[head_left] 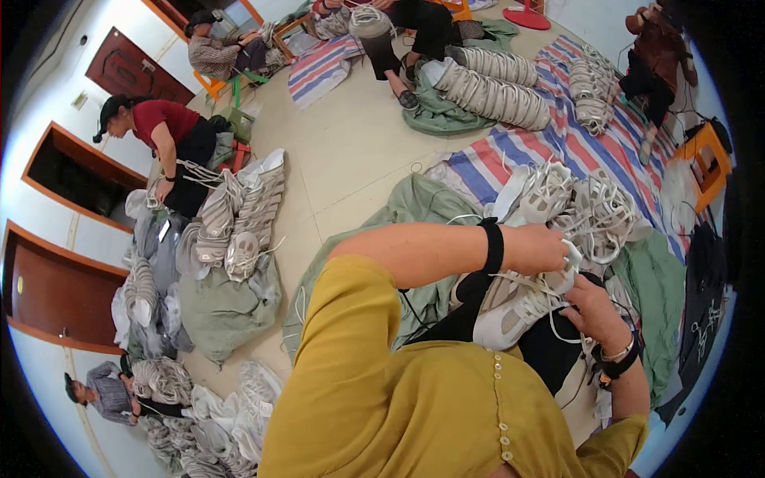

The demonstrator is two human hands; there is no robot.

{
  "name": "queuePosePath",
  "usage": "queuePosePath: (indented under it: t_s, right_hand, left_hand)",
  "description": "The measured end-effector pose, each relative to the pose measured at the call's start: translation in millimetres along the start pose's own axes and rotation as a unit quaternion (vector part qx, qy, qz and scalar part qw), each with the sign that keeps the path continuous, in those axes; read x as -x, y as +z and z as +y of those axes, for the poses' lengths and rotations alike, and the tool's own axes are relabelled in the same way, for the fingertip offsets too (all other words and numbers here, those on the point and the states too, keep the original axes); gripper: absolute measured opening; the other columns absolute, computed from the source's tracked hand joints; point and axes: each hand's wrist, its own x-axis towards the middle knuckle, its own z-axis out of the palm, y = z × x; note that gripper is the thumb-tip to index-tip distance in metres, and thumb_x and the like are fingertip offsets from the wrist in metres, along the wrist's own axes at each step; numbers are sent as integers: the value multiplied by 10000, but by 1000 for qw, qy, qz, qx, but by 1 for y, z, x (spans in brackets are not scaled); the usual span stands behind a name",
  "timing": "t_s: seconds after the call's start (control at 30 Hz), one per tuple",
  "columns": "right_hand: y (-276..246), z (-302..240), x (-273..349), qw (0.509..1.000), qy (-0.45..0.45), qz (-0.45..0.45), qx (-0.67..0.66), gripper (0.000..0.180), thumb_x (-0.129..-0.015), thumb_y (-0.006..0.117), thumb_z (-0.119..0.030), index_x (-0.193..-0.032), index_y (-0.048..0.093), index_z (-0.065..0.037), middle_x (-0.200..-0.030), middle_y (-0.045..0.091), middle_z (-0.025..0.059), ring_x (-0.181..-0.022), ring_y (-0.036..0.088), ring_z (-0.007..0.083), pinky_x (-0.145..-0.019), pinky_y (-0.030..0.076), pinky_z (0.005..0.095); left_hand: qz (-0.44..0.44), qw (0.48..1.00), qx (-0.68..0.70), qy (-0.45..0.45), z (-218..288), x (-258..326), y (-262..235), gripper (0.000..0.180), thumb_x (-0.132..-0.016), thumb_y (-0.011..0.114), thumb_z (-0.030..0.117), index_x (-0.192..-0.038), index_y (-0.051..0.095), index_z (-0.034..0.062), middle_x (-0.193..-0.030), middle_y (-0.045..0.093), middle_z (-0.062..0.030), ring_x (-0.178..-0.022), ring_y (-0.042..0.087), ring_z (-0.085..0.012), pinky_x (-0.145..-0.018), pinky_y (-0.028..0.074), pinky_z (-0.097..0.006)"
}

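Note:
A beige and white sneaker rests on my lap, its toe pointing down to the left and loose white laces trailing over it. My left hand, with a black band at the wrist, is closed on the shoe's white upper edge at its far end. At the shoe's right side my right hand pinches a shoelace; the fingertips are partly hidden. Just beyond my hands lies a heap of similar sneakers with tangled laces.
Green sacking and a striped plastic sheet cover the floor around me. Long stacked rows of shoes lie ahead. An orange stool stands at right. Several people work nearby; one in red handles shoes at left beside a full sack.

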Motion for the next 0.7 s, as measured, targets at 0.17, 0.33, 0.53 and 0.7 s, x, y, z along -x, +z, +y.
queuePosePath:
  t_s: [0.17, 0.33, 0.53, 0.7]
  right_hand:
    - [13, 3, -6, 995, 96, 23, -5, 83, -699, 645, -69, -699, 612, 7, -779, 544, 172, -766, 557, 353, -677, 453, 406]
    - [18, 6, -5, 985, 160, -40, 43, 88, -702, 626, -61, -746, 600, 10, -798, 534, 186, -783, 560, 376, -697, 461, 425]
    - [26, 0, 1, 983, 163, 78, -9, 109, -746, 604, -77, -763, 544, 12, -765, 506, 178, -755, 535, 377, -654, 439, 411]
    - [12, 2, -6, 813, 262, 250, -456, 102, -880, 552, -125, -836, 520, -38, -737, 570, 71, -521, 528, 146, -483, 428, 243]
  left_hand:
    - [17, 998, 57, -37, 5, -3, 11, 145, -742, 626, 168, -854, 658, 80, -922, 600, -80, -910, 571, -273, -701, 523, -384]
    - [11, 997, -78, -20, 21, -20, 20, 127, -724, 628, 185, -795, 695, 104, -885, 630, -93, -906, 587, -281, -678, 506, -356]
    - [-34, 994, 68, -75, 0, -10, 7, 103, -715, 616, 109, -797, 672, 84, -900, 616, -110, -899, 584, -298, -691, 502, -409]
    - [64, 986, 147, -38, -9, 14, 20, 97, -726, 607, 88, -819, 585, 70, -911, 556, -103, -895, 557, -307, -704, 499, -416]
